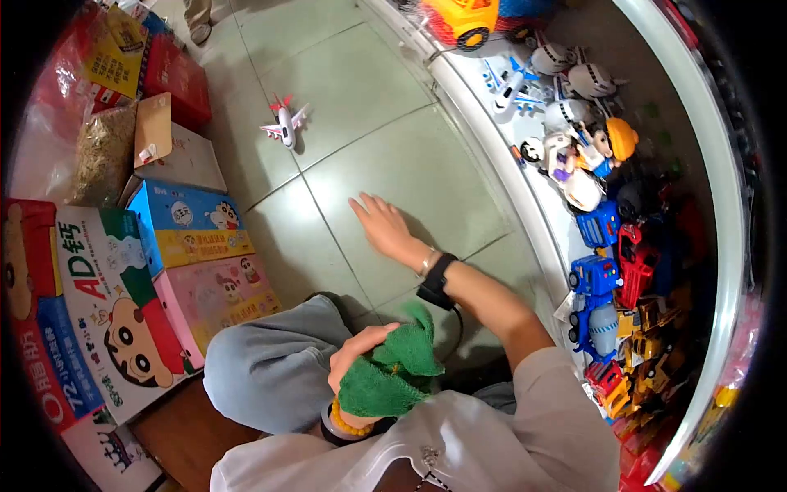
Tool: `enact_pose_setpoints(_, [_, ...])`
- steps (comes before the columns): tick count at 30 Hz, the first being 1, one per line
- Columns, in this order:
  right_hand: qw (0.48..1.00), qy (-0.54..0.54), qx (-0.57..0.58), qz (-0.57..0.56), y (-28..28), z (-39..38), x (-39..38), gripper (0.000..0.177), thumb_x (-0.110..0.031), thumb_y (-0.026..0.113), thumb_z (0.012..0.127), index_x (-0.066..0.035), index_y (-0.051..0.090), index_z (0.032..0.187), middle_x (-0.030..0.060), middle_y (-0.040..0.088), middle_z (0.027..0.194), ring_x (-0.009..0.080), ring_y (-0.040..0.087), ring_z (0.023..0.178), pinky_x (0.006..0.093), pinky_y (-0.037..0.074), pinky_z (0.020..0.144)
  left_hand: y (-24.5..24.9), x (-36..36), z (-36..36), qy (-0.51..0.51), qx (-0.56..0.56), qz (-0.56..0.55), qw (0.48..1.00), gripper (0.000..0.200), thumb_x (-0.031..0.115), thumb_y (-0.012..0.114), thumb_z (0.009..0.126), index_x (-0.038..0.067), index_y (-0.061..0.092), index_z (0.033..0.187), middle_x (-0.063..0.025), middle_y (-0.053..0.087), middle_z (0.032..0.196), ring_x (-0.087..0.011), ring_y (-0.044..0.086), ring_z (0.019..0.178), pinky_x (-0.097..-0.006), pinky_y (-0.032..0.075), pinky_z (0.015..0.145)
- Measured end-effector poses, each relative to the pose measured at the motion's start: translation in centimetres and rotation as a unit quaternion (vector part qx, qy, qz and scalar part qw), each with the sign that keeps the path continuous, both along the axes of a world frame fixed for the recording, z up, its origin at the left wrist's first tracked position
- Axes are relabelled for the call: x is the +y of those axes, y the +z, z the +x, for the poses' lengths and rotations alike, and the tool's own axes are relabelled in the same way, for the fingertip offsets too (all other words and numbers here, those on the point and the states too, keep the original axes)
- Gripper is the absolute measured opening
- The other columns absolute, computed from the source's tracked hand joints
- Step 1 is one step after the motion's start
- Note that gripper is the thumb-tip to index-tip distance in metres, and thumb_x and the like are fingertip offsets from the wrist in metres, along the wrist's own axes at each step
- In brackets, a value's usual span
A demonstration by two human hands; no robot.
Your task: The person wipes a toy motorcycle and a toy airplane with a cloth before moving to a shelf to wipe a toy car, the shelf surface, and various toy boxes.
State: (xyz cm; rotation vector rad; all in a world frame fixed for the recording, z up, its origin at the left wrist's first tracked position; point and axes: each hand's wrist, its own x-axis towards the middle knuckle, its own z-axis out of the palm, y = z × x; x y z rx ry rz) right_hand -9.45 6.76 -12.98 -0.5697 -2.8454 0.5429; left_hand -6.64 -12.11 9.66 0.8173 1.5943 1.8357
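Note:
My left hand [357, 353] is closed round a crumpled green cloth [389, 375], held close to my chest above my knee. The cloth hides part of the fingers. My right hand [384, 228] reaches forward over the tiled floor, fingers stretched out, holding nothing. Beyond it on the tiles stands a small toy airplane [284, 127], white with a red tail, apart from my fingers. A black band [437, 281] is on my right wrist.
Along the right runs a white shelf with a blue-and-white toy airplane [510, 88], blue toy trucks [596, 275] and other toys. At left are stacked cartons, including a blue-and-yellow box [193, 221] and a pink box [217, 303]. A shoe [200, 33] shows at the top.

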Motion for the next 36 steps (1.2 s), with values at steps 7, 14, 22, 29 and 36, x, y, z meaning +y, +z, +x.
enact_pose_setpoints(7, [0.961, 0.019, 0.009, -0.277, 1.3, -16.1, 4.9, 0.05, -0.041, 0.036, 0.098, -0.005, 0.045, 0.131, 0.0185, 0.046, 0.136, 0.0303, 0.047, 0.122, 0.0469, 0.028, 0.106, -1.2, 0.5, -6.0, -0.004, -0.073, 0.005, 0.997, 0.033, 0.019, 0.061, 0.089, -0.01, 0.057, 0.105, -0.0234, 0.066, 0.096, -0.0274, 0.065, 0.085, -0.037, 0.053, 0.078])
enact_pose_setpoints(14, [0.925, 0.317, 0.08, 0.195, -8.0, -21.1, 2.5, 0.032, -0.019, 0.057, 0.087, -0.031, 0.062, 0.116, 0.0037, 0.05, 0.136, 0.0327, 0.045, 0.126, 0.065, 0.023, 0.106, -1.8, 3.0, -9.1, 0.059, -0.039, -0.032, 0.997, 0.03, 0.017, 0.057, 0.089, -0.005, 0.053, 0.109, -0.0201, 0.063, 0.098, -0.0275, 0.063, 0.084, -0.038, 0.054, 0.074])
enact_pose_setpoints(22, [0.926, 0.352, 0.039, 0.132, -11.9, -15.3, -4.0, 0.01, -0.024, 0.061, 0.072, -0.017, 0.067, 0.075, 0.0053, 0.06, 0.102, 0.0267, 0.05, 0.11, 0.054, 0.028, 0.104, -3.0, 5.9, -11.4, 0.017, -0.118, -0.041, 0.992, 0.03, 0.018, 0.056, 0.088, -0.001, 0.049, 0.112, -0.0179, 0.061, 0.099, -0.0274, 0.062, 0.083, -0.0382, 0.054, 0.072])
enact_pose_setpoints(29, [0.968, -0.1, 0.174, -0.148, 5.5, 0.7, 1.9, 0.034, -0.03, 0.069, 0.075, -0.004, 0.059, 0.095, 0.0144, 0.057, 0.102, 0.0331, 0.052, 0.101, 0.0429, 0.04, 0.09, -5.4, 6.9, -12.5, 0.002, -0.209, -0.046, 0.977, 0.032, 0.018, 0.055, 0.088, 0.002, 0.046, 0.114, -0.016, 0.059, 0.1, -0.0273, 0.061, 0.082, -0.0384, 0.054, 0.07])
enact_pose_setpoints(36, [0.857, -0.428, 0.257, 0.13, 39.0, 18.0, 3.8, 0.054, -0.034, 0.083, 0.065, -0.011, 0.06, 0.108, 0.0125, 0.051, 0.122, 0.0329, 0.047, 0.115, 0.0453, 0.036, 0.099, -9.4, 13.7, -15.8, 0.013, -0.293, -0.059, 0.954, 0.029, 0.018, 0.056, 0.088, 0.004, 0.047, 0.112, -0.0141, 0.058, 0.1, -0.0263, 0.061, 0.083, -0.0424, 0.055, 0.068])
